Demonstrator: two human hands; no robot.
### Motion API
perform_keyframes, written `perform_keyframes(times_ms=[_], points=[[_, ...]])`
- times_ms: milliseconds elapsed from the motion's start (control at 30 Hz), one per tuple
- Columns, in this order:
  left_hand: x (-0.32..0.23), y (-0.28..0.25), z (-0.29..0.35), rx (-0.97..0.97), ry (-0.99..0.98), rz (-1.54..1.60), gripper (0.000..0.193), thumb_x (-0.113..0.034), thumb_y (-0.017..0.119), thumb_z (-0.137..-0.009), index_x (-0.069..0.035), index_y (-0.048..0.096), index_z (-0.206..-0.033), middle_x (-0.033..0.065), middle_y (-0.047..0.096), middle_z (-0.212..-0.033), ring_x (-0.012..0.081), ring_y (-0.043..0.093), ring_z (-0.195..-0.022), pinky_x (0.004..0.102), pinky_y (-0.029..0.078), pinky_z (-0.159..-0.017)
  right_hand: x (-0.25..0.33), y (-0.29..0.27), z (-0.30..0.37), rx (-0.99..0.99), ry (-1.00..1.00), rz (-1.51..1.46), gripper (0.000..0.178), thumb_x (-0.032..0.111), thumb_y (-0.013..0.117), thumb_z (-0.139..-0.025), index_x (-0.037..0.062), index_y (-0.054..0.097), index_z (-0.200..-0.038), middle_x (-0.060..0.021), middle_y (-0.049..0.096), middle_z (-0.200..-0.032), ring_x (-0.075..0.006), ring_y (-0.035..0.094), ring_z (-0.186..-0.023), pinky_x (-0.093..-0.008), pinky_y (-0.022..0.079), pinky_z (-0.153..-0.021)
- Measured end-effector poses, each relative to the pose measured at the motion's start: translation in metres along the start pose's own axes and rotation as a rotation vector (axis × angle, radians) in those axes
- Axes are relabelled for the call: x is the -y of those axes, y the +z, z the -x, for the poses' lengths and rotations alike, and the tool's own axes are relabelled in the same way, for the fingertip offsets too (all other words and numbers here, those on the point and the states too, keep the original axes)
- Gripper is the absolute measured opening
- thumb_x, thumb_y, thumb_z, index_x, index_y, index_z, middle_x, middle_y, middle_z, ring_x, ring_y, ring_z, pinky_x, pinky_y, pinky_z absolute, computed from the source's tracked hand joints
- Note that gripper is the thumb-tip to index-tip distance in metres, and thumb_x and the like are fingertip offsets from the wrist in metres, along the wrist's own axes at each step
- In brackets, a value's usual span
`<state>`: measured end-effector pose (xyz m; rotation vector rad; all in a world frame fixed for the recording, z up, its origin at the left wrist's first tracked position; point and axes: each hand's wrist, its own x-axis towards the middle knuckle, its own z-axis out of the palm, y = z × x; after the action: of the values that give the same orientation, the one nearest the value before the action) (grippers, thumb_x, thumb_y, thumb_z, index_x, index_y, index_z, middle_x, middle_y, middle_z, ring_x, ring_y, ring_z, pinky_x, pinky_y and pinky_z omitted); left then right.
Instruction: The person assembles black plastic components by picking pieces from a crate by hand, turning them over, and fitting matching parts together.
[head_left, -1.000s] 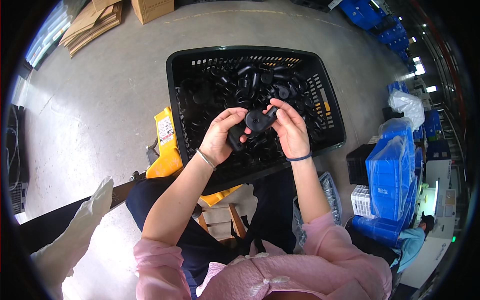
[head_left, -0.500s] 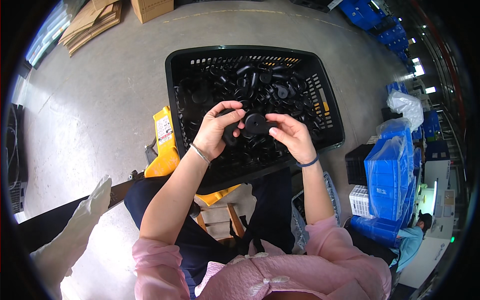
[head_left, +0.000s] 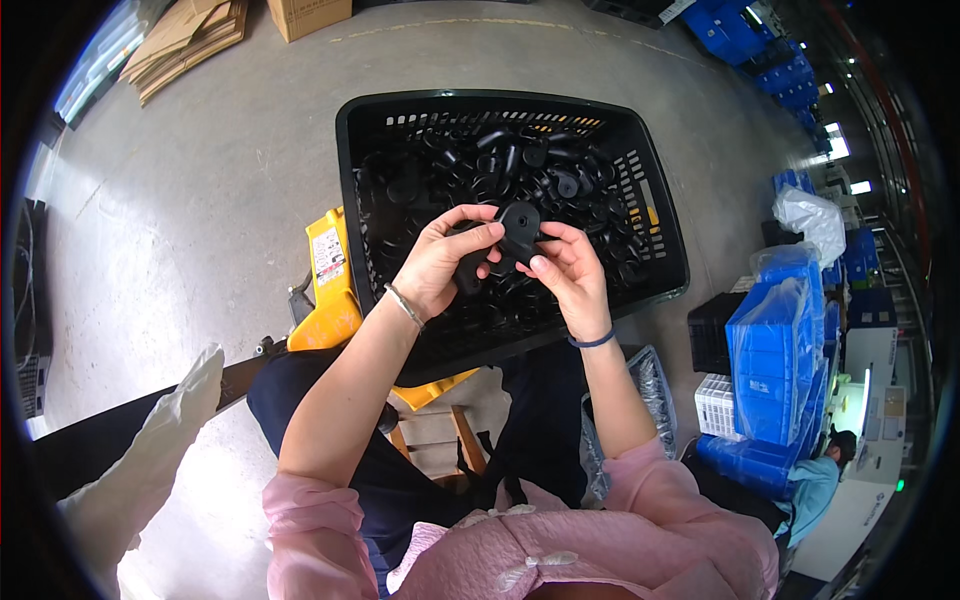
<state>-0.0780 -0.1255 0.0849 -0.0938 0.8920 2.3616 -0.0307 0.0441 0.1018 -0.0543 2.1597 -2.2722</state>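
Note:
A black plastic part with a round end is held up over a black basket full of several similar black parts. My left hand grips its left side with thumb and fingers, and a darker piece shows under the palm. My right hand pinches its right side. A thin bracelet circles my left wrist and a blue band my right wrist. Both forearms rise from pink sleeves at the bottom.
A yellow metal frame sits left of the basket. Blue crates and wrapped blue stacks stand at the right. Flattened cardboard lies at the far left top. A white gloved hand of another person shows at lower left.
Both hands have kept the black part between them and turned it; the hands sit a little closer together over the basket than a second ago.

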Motion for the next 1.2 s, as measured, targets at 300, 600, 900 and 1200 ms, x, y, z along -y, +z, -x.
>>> perform_keyframes(times_ms=[300, 600, 900, 1200], points=[[-0.003, 0.001, 0.002, -0.021, 0.042, 0.006, 0.021, -0.023, 0.053, -0.084, -0.005, 0.055, -0.095, 0.0032, 0.056, -0.079, 0.0107, 0.052, -0.068, 0.0225, 0.04, -0.054, -0.008, -0.004, 0.001, 0.1, 0.323, -0.519, 0.038, 0.028, 0.042, -0.091, 0.0005, 0.045, -0.117, -0.0083, 0.059, -0.089, -0.0145, 0.057, -0.075, -0.0272, 0.047, -0.071], [-0.002, -0.002, -0.003, -0.117, 0.032, 0.075, 0.025, -0.027, 0.052, -0.084, -0.004, 0.055, -0.094, 0.0034, 0.055, -0.074, 0.0112, 0.053, -0.064, 0.0231, 0.04, -0.053, -0.024, -0.004, 0.0, 0.201, 0.415, -1.101, 0.034, 0.03, 0.036, -0.092, 0.002, 0.05, -0.106, -0.0075, 0.056, -0.088, -0.0154, 0.053, -0.075, -0.0287, 0.043, -0.068], [0.007, 0.002, -0.001, -0.031, -0.016, 0.053, 0.018, -0.023, 0.06, -0.081, -0.01, 0.056, -0.093, -0.0004, 0.057, -0.085, 0.0105, 0.054, -0.075, 0.0241, 0.044, -0.062, -0.001, 0.021, 0.0, 0.019, -0.179, 0.352, 0.064, 0.001, 0.061, -0.076, 0.0024, 0.026, -0.13, -0.0083, 0.058, -0.086, -0.0136, 0.058, -0.072, -0.0228, 0.046, -0.067], [0.008, 0.004, 0.0, 0.084, -0.026, 0.012, 0.017, -0.024, 0.059, -0.081, -0.011, 0.056, -0.092, -0.0012, 0.057, -0.085, 0.0094, 0.052, -0.077, 0.0245, 0.042, -0.061, 0.006, 0.022, -0.012, -0.061, -0.162, 0.361, 0.05, 0.012, 0.063, -0.077, 0.004, 0.04, -0.12, -0.0043, 0.057, -0.079, -0.0085, 0.055, -0.064, -0.0209, 0.044, -0.058]])
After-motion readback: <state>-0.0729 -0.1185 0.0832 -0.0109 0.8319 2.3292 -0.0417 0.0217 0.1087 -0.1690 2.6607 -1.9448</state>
